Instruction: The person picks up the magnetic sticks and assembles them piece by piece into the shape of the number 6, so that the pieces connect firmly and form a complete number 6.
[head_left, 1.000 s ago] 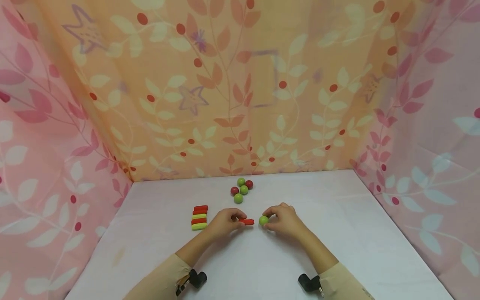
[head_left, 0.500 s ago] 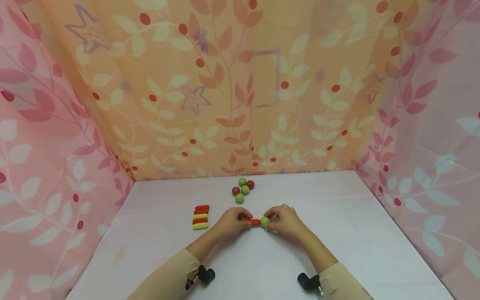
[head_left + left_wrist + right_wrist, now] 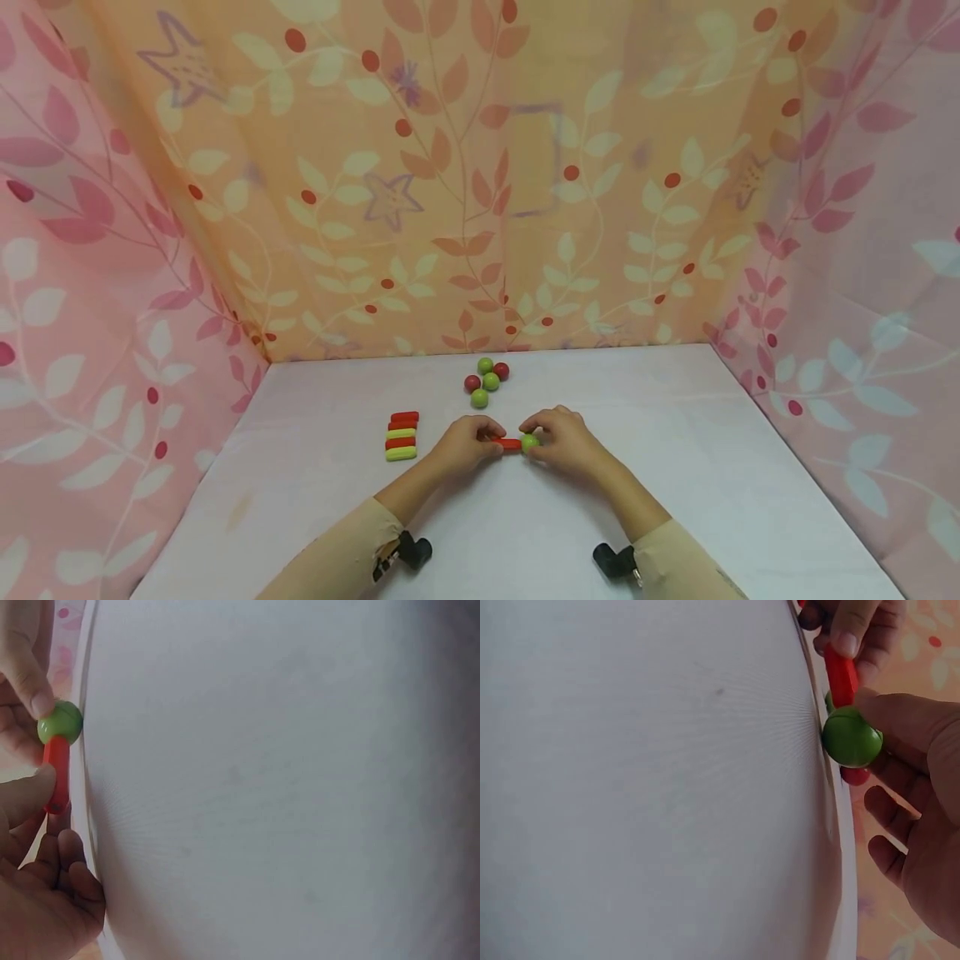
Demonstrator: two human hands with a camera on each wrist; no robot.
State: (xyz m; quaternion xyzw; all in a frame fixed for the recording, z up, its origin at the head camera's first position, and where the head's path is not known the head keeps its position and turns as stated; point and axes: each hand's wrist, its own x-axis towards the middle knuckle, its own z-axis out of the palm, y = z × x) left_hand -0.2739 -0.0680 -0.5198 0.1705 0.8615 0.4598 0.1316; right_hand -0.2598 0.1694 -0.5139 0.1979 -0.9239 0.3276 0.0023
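My left hand [image 3: 461,442] pinches a short red stick [image 3: 510,445] between thumb and fingers. The stick's right end meets a green ball [image 3: 530,442]. My right hand [image 3: 566,437] has its thumb against the ball and its fingers curled around the far side, with the index fingertip just above the ball in the head view. In the left wrist view the red stick [image 3: 55,772] and green ball [image 3: 60,724] stand in one line, end to end. The right wrist view shows a seam on the green ball [image 3: 852,736], with the thumb beside the stick's end.
Left of my hands lies a column of red and yellow-green sticks [image 3: 401,435]. Behind them sits a cluster of green balls [image 3: 491,382] and red balls [image 3: 472,384]. The white table [image 3: 637,400] is bounded by patterned cloth walls [image 3: 480,250].
My left hand has moved right, bringing the red stick from a gap up against the green ball. The right index finger has lifted slightly from the ball.
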